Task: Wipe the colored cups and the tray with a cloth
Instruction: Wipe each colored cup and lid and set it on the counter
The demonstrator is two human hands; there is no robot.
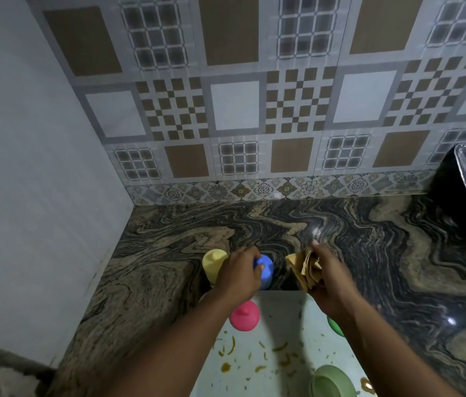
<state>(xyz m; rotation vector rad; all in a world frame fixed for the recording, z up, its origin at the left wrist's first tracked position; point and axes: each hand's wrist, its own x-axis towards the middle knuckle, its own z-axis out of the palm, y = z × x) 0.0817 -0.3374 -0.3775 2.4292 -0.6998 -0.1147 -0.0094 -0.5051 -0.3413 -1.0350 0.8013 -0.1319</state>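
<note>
Left hand (237,277) fingers curled round blue cup (265,271) at tray (280,310) 12 o'clock edge; yellow cup (212,262) at its 9 o'clock. Right hand (327,285) fingers clutch bunched cloth (305,270). On tray: pink cup (244,316), green cup (330,381), crumbs (279,347).

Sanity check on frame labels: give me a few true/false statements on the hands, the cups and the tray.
1. The left hand grips the blue plastic cup. True.
2. The right hand holds nothing. False: it holds a folded tan cloth.
3. The pale rectangular tray is spotless. False: orange smears and crumbs lie on it.
4. The pink plastic cup stands on the tray. True.
</note>
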